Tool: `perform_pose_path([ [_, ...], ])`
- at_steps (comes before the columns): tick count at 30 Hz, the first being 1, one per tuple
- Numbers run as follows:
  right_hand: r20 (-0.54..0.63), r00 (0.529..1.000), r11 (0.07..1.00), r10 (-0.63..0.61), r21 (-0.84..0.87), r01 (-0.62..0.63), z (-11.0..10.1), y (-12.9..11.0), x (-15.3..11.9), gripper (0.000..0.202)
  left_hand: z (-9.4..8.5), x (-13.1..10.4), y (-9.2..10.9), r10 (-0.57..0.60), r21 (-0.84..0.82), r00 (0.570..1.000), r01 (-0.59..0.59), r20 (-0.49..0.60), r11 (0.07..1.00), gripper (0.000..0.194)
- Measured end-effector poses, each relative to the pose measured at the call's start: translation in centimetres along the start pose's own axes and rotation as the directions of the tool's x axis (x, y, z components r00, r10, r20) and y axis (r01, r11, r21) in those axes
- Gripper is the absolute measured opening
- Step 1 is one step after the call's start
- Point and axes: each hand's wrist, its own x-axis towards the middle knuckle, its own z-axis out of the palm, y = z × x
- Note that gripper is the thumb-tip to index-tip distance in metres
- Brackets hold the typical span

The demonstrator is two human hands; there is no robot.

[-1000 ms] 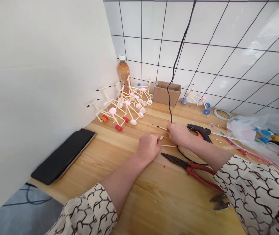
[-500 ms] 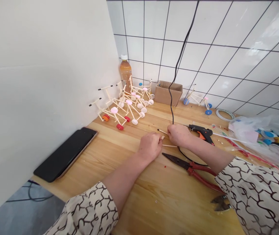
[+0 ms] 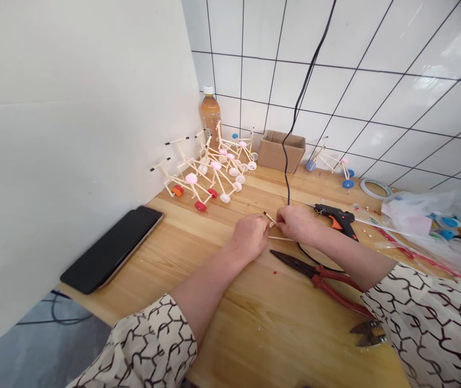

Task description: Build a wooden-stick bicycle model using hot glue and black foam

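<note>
My left hand (image 3: 250, 236) is closed in a pinch on pale, thin wooden sticks, whose ends stick out by its fingertips. Just to its right, my right hand (image 3: 297, 222) pinches a thin wooden stick with a black tip (image 3: 270, 216). The two hands' sticks meet or nearly meet between the fingers; whether they touch I cannot tell. Another thin stick (image 3: 280, 238) lies on the table below my right hand. Red-handled long-nose pliers (image 3: 317, 275) lie nearer to me. A black glue gun (image 3: 335, 215) with an orange trigger rests beyond my right forearm.
Several bicycle-like stick models (image 3: 214, 167) with bottle-cap wheels stand at back left, before a drink bottle (image 3: 211, 116). A cardboard box (image 3: 281, 153), another model (image 3: 329, 161), a tape roll (image 3: 376, 188), a bag of caps (image 3: 448, 215), cutters (image 3: 370, 333) and a phone (image 3: 111, 250) lie around.
My right hand has brought the black-tipped stick closer to the sticks in my left hand, and its tilt is steeper. The camera view has shifted slightly.
</note>
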Motion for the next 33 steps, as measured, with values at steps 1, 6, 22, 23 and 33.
perform_pose_path([
  [1,-0.003,1.0,1.0,-0.005,0.007,0.005,0.04,0.04,0.02,0.018,0.01,0.0,-0.03,0.001,-0.002,1.0,-0.001,-0.001,1.0,0.02],
  [6,-0.014,0.999,0.998,-0.046,0.032,0.046,0.16,0.17,0.14,0.017,0.16,0.04,-0.17,0.02,-0.013,1.0,-0.02,-0.013,1.0,0.02],
  [22,-0.035,0.991,0.99,-0.131,0.047,0.132,0.64,0.75,0.72,0.016,-0.07,0.25,-0.31,0.029,0.048,0.999,-0.03,0.027,0.998,0.021],
  [23,-0.035,0.991,0.991,-0.128,0.046,0.129,0.64,0.77,0.74,0.016,-0.08,0.21,-0.29,0.032,0.05,0.999,-0.033,0.024,0.998,0.021],
  [33,-0.014,0.993,0.992,-0.117,0.044,0.117,0.24,0.46,0.54,0.017,-0.4,0.12,-0.15,0.036,0.027,0.999,-0.037,0.028,0.999,0.02],
])
